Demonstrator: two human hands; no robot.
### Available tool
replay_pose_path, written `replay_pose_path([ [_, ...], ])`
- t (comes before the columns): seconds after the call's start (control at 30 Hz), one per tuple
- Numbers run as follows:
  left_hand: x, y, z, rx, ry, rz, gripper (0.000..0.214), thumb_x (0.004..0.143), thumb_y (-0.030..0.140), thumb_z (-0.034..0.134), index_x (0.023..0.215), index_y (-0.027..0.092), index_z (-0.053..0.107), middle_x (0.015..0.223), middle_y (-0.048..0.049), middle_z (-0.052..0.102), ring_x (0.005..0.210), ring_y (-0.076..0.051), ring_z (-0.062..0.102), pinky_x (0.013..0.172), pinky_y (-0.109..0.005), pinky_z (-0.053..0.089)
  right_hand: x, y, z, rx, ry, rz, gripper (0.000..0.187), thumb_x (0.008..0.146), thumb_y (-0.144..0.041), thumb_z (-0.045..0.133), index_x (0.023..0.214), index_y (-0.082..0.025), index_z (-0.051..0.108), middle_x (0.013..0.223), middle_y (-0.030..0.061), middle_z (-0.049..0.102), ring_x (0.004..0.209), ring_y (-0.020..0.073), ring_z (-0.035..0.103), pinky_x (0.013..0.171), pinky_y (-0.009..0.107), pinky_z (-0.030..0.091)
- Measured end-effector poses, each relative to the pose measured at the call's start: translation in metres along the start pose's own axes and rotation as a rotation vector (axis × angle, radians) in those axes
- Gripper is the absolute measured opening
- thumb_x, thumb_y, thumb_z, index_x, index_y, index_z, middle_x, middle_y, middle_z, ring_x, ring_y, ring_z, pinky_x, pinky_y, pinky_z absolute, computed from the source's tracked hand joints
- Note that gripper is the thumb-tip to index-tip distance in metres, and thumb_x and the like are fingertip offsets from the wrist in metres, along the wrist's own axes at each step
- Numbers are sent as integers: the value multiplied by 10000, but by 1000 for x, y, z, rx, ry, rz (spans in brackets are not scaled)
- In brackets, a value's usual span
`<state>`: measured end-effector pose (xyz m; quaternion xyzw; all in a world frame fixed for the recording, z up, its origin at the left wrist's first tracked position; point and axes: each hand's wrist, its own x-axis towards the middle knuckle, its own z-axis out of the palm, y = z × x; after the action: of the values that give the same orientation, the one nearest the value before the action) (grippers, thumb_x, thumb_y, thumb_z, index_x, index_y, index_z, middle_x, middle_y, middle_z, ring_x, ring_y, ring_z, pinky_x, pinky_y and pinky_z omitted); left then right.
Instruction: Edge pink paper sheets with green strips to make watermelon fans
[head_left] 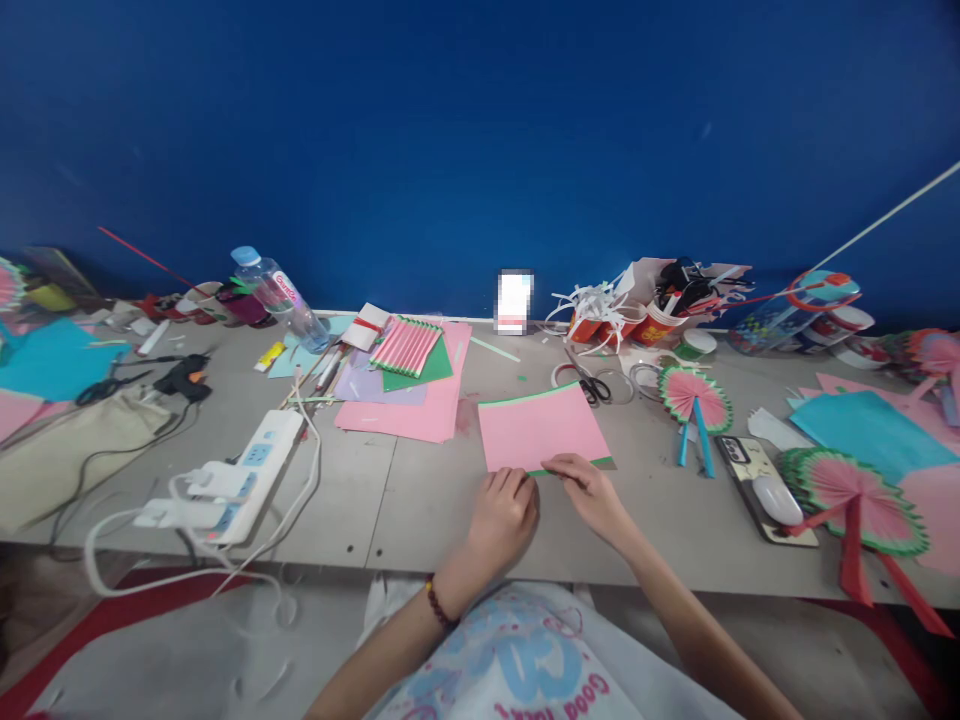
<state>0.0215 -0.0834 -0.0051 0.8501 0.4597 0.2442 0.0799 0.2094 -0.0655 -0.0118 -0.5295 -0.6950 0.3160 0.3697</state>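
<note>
The pink sheet (541, 428) lies on the bench (420, 515) in front of me, with green bands along its far and near edges. My left hand (508, 505) is at the near edge, its fingers curled together with the knuckles up; I cannot tell whether they grip the paper. My right hand (592, 492) reaches in just beside it, fingers together on the near green band; whether the thumb pinches from underneath, I cannot tell. Black-handled scissors (596, 389) lie just by the sheet's far right corner. To the left, a pleated pink piece (407, 346) rests on green paper (439, 366), over more pink sheets (442, 412). To the right are a round pink fan (694, 395) with blue sticks and a phone (759, 500) carrying a white mouse (778, 499).
</note>
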Motion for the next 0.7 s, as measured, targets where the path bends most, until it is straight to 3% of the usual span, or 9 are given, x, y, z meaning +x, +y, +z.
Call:
replay_pose_path([
  [0.2, 0, -1, -1, -4, 4, 35, 180, 876, 117, 518, 1038, 153, 588, 942, -85, 609, 887, -231, 576, 752, -379, 471, -1, -9, -10, -288, -71, -160, 447, 800, -65, 420, 1084, -242, 715, 1059, 79, 691, 996, 207, 647, 888, 378, 542],
  [0.37, -3, -2, 2, 96, 9, 90, 185, 886, 121, 489, 1038, 152, 591, 979, -107, 637, 916, -238, 592, 793, -397, 485, -1, -7, -20, -469, -26, -113, 472, 810, -68, 408, 1153, -242, 682, 1130, 61, 693, 987, 204, 664, 830, 347, 565],
  [0.5, -3, -5, 3, 105, 18, 55, 254, 872, 147, 496, 1114, 141, 573, 1120, -131, 639, 1030, -255, 590, 874, -420, 480, -7, -9, -22, -617, 2, -121, 511, 812, -75, 423, 1254, -245, 615, 1125, 66, 694, 1021, 230, 641, 757, 337, 570],
  [0.7, 3, -16, -6, 107, -73, 51, 396, 860, 146, 466, 1255, 146, 507, 1236, -144, 608, 1169, -273, 552, 967, -454, 443, -15, -17, -17, -665, -34, -62, 610, 793, -92, 446, 1383, -240, 494, 1065, 83, 706, 780, 211, 662, 557, 270, 512],
])
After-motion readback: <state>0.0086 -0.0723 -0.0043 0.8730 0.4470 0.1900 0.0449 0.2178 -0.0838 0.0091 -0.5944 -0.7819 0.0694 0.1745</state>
